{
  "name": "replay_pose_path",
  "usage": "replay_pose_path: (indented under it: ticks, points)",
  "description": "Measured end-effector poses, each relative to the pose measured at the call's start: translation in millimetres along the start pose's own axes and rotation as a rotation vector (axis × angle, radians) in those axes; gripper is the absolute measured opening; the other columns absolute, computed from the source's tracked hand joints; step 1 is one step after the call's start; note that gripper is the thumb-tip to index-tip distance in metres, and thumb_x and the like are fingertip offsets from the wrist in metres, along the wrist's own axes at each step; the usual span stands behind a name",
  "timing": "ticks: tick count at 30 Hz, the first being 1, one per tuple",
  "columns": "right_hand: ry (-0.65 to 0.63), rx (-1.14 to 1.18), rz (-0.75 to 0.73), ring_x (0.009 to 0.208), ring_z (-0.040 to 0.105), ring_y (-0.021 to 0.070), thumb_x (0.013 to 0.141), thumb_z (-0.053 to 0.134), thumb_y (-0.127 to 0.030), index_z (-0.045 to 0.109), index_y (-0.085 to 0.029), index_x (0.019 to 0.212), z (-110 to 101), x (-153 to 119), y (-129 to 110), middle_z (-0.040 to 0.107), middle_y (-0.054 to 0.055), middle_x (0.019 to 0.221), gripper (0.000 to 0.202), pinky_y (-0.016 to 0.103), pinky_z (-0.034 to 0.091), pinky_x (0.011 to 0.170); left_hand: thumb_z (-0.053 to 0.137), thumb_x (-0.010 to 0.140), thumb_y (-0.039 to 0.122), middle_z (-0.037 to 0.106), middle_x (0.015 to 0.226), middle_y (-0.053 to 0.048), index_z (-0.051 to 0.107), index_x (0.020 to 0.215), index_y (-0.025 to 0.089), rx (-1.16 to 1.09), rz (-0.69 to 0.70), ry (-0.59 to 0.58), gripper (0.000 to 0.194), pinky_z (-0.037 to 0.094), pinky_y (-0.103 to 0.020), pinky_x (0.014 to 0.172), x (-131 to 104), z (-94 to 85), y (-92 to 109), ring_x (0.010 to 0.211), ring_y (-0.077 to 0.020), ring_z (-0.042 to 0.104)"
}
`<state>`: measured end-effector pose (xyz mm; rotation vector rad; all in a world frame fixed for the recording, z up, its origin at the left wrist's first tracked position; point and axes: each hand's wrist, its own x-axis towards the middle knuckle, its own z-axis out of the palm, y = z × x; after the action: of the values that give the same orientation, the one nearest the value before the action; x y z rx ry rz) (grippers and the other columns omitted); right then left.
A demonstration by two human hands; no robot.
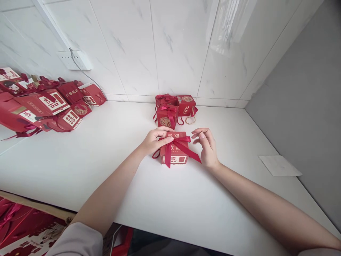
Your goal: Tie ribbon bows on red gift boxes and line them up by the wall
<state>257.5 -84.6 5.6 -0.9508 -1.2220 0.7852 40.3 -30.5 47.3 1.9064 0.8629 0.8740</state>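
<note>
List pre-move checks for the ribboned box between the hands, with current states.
1. Ribboned box resting on table: ok.
2. Left hand on the box: ok, thumb over the ribbon.
3. Right hand free: ok, beside the box, holding nothing visible.
4. Ribbon tail clear of right hand: cannot tell, its tip meets the hand's edge in this view.
5. Knot tight: cannot tell.
6. Open space behind box: not ok, other red boxes stand close.

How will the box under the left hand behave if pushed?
The box seems to be folded card, so probably light and easily dented. Its flat faces suggest sliding rather than rolling. Loose tails of the ribbon will likely flop.
</note>
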Motion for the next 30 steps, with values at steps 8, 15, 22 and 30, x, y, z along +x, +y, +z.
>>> replay_pose_path:
  ticks: [8, 15, 22, 30]
  points:
    - [-0.25, 0.007, 0.007, 0.129, 0.046, 0.0287, 0.092, 0.053, -0.051, 0.06, -0.024, 0.076, -2, 8, -7, 0.058, 0.007, 0.126, 0.032, 0.045, 0.04, 0.105, 0.062, 0.085, 0.039, 0.06, 0.126, -0.008, 0.062, 0.065, 0.017, -0.016, 0.003, -0.071, 0.029, 0.044, -0.044, 0.103, -1, -7.6, 8, 0.117, -0.0283, 0.057]
    - [-0.344, 0.028, 0.032, 0.134, 0.043, 0.0275, 0.09, 0.061, -0.046, 0.065, -0.023, 0.067, -5, 12, -6, 0.057, 0.006, 0.132, 0.032, 0.045, 0.036, 0.109, 0.059, 0.088, 0.04, 0.06, 0.125, -0.007, 0.064, 0.062, 0.017, 0.018, 0.02, -0.065, 0.035, 0.046, -0.041, 0.1, -1, -7.0, 10, 0.113, -0.0257, 0.06]
    - [-0.323, -0.027, 0.041, 0.126, 0.049, 0.0254, 0.091, 0.06, -0.044, 0.059, -0.021, 0.062, -6, 12, -7, 0.057, 0.007, 0.125, 0.037, 0.044, 0.033, 0.109, 0.061, 0.087, 0.038, 0.064, 0.118, -0.007, 0.049, 0.052, 0.016, 0.211, 0.097, 0.003, 0.043, 0.048, -0.038, 0.095, -1, -5.0, 10, 0.107, -0.021, 0.061]
    - [-0.309, -0.117, -0.039, 0.12, 0.052, 0.0244, 0.091, 0.06, -0.04, 0.055, -0.021, 0.061, -5, 13, -7, 0.057, 0.007, 0.119, 0.036, 0.042, 0.035, 0.106, 0.06, 0.088, 0.03, 0.068, 0.113, -0.005, 0.045, 0.051, 0.017, 0.463, 0.289, 0.067, 0.041, 0.045, -0.039, 0.097, -3, -8.8, 16, 0.109, -0.0203, 0.058]
